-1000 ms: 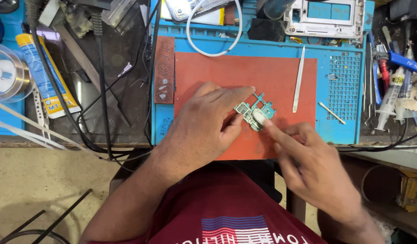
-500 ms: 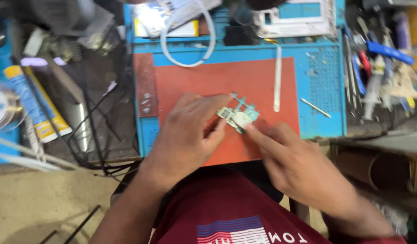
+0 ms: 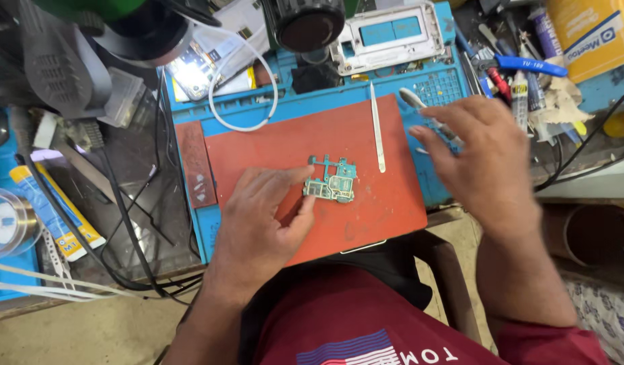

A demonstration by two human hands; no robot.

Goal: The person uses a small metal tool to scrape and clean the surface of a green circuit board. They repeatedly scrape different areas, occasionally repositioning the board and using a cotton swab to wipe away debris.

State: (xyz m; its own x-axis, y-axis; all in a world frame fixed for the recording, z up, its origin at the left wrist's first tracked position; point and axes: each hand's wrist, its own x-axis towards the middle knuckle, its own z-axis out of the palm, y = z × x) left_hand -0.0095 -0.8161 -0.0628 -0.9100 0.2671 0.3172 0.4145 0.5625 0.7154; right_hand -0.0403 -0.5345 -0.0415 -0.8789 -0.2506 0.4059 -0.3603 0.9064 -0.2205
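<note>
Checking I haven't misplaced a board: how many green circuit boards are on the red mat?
1. The green circuit board lies mid-mat on the red mat, the left hand touching its left edge. Others may be hidden among the clutter beyond the mat.
</note>
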